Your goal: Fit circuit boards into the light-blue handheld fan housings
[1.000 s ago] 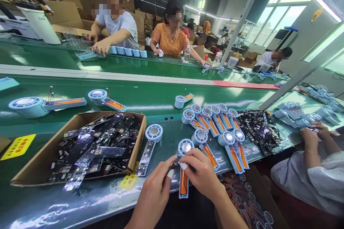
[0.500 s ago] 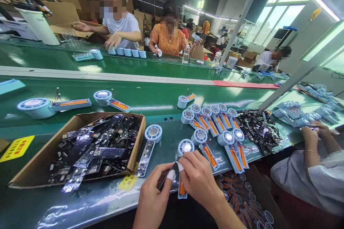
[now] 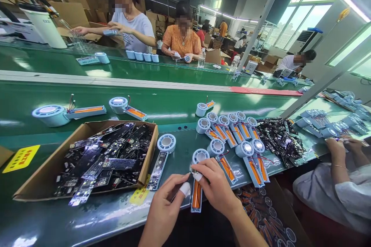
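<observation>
Both forearms are bare, with no sleeves in view. The left hand (image 3: 166,210) wears a white finger cot on its thumb; the right hand (image 3: 216,189) wears one on a fingertip.

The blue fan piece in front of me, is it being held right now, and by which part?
Yes. The right hand and left hand pinch the blue fan housing at its handle just below the round head.

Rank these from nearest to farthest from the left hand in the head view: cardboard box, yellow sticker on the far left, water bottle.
From the left hand:
1. Cardboard box, just left of it.
2. Yellow sticker, far left on the table edge.
3. Water bottle, across the belt.
</observation>
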Motion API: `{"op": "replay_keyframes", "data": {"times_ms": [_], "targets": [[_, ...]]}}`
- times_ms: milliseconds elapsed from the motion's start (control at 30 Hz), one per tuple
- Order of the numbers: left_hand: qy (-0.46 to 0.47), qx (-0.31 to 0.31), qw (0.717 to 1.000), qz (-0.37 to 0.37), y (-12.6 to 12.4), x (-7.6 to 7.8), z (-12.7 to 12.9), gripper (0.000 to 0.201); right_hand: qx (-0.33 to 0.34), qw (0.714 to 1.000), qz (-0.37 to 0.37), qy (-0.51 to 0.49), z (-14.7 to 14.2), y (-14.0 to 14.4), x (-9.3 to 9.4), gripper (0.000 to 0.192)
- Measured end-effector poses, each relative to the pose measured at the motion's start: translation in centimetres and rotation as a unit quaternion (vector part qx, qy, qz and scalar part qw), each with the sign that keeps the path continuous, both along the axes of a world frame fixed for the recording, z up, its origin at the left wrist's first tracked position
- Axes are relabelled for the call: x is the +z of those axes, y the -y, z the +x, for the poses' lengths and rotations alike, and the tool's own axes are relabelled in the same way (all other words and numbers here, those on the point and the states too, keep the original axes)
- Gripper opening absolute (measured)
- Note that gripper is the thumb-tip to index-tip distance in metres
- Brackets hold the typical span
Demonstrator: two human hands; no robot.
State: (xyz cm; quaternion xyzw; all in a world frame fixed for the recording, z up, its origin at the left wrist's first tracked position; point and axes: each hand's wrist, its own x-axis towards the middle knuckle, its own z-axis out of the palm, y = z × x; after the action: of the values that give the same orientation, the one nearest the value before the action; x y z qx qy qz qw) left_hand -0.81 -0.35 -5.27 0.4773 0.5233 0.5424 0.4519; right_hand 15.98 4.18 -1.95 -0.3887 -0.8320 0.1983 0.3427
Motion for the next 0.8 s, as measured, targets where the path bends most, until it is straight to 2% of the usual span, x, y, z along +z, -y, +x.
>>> {"op": "replay_keyframes", "data": {"times_ms": [100, 300, 400, 500, 600, 667, 733, 800], "targets": [[0.019, -0.034, 0.999, 0.014, -0.3, 0.1, -0.5, 0.019, 0.028, 0.999, -0.04, -0.019, 0.3, -0.4, 0.5, 0.02], [0.034, -0.054, 0.997, 0.037, -0.5, -0.1, -0.5, 0.015, -0.005, 0.998, -0.049, -0.045, -0.3, 0.0, 0.3, 0.02], [0.027, -0.04, 0.999, 0.023, -0.5, -0.3, -0.6, 0.016, -0.002, 0.997, -0.065, -0.04, -0.2, -0.2, 0.5, 0.02], [0.01, -0.007, 1.0, -0.007, -0.5, -0.6, -0.8, 0.024, 0.005, 0.992, -0.099, -0.077, 0.2, -0.3, 1.2, 0.022], [-0.016, 0.016, 0.999, -0.028, -0.2, -0.3, -0.8, 0.036, -0.059, 0.986, -0.12, -0.099, 0.3, 0.4, 1.8, 0.026], [-0.031, 0.007, 0.999, -0.029, 0.6, 0.1, -0.6, 0.041, -0.086, 0.98, -0.161, -0.073, 0.1, 1.3, 1.8, 0.027], [-0.033, -0.007, 0.999, -0.036, 1.6, 0.4, -0.4, 0.046, -0.082, 0.968, -0.229, -0.055, -0.3, 2.0, 1.5, 0.027], [-0.027, -0.017, 0.998, -0.057, 2.5, 0.3, -0.1, 0.05, -0.072, 0.953, -0.283, -0.083, -0.5, 2.3, 1.0, 0.023]]}}
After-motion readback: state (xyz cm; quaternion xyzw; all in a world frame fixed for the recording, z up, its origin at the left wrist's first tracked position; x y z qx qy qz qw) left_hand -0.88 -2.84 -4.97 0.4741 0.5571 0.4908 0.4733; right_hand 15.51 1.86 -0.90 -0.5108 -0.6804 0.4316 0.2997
